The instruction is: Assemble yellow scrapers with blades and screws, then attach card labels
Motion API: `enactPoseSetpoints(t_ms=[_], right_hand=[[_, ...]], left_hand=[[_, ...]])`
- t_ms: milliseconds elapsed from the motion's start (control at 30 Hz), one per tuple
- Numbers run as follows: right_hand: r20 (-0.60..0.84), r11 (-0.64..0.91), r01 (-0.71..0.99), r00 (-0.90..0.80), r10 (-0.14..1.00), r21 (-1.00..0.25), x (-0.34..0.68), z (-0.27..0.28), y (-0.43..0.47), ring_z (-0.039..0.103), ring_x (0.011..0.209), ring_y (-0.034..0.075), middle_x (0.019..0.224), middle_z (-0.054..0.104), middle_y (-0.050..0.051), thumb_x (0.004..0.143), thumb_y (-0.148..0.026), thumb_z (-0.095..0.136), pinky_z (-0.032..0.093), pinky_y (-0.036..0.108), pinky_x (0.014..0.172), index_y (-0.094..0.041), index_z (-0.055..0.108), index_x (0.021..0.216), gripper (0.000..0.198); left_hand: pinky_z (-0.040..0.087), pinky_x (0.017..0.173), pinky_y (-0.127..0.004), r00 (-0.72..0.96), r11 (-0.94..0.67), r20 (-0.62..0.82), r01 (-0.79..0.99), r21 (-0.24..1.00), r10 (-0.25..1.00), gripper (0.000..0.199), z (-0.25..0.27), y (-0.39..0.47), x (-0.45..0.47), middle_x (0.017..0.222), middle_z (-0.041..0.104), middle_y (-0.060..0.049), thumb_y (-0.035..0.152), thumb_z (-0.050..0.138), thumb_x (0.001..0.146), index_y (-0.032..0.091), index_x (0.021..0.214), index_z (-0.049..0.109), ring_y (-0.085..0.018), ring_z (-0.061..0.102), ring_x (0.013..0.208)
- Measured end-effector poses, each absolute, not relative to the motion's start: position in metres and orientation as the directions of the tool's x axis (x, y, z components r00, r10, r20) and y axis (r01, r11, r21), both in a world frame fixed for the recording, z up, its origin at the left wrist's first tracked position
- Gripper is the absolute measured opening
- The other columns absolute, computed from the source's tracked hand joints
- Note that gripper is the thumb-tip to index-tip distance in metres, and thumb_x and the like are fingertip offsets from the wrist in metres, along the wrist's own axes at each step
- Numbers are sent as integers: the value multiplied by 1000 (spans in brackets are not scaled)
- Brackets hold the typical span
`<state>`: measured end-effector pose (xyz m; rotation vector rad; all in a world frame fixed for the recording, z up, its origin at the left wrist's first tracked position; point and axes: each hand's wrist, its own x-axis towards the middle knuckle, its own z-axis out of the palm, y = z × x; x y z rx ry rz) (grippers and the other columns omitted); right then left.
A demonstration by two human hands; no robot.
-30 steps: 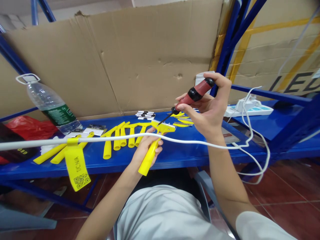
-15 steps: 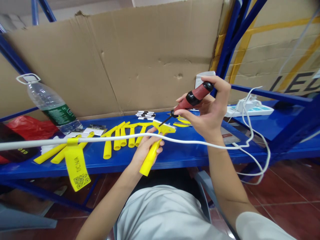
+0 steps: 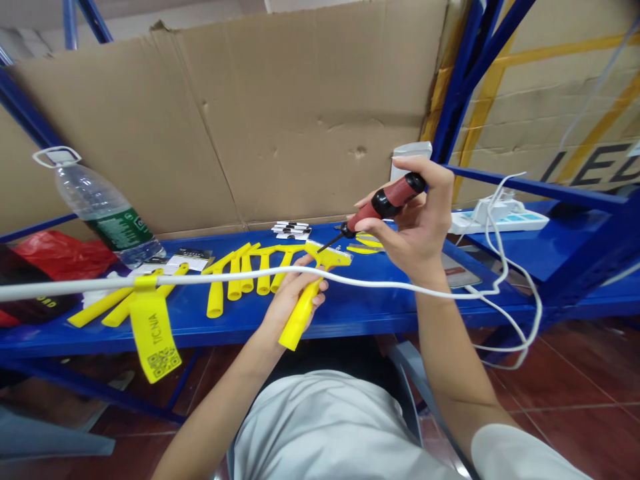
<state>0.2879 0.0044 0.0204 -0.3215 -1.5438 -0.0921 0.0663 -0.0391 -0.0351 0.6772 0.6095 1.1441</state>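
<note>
My left hand is closed around a yellow scraper, its wide head up and its round handle pointing down toward me. In my right hand is a red and black screwdriver, gripped by the handle with a finger over its end. The dark shaft slants down to the left, and its tip meets the scraper's head near a screw. Beside my left hand, several more yellow scrapers lie in a row on the blue table. Small yellow pieces lie behind the screwdriver.
A white cable with a yellow tag crosses in front of my hands. A water bottle and red bag stand at left. White-and-black packets lie at the back. A power strip sits at right; cardboard stands behind.
My right hand and the screwdriver handle have dipped slightly, and the grip has turned a little. The tip stays at the scraper's head. My left hand has hardly moved.
</note>
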Motion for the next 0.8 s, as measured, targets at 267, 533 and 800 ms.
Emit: enactPoseSetpoints(t_ms=[267,533,800], right_hand=[[969,960,167,-64,239,-226,281,29,-17,83,105,29,136,74,7,103,-50,78,76,53,92,-46,44,163,70],[981,957,222,-11,194,-186,283,24,-9,80,106,27,123,70,5,98,-54,85,78,51,88,-40,52,162,74],[978,968,174,-72,196,-181,284,26,-8,81,109,28,134,69,5,96,-48,86,77,53,93,-44,44,166,82]], left_hand=[[48,47,-13,300,287,-114,-637,715,947,61,-34,-38,66,119,73,-10,5,83,93,26,140,51,-7,67,61],[46,47,-12,299,299,-126,-654,695,946,59,-31,-39,66,122,73,-12,1,79,93,25,139,50,-8,69,64],[47,46,-12,301,308,-137,-652,693,944,56,-29,-40,67,120,72,-11,1,79,94,24,138,53,-6,65,60]])
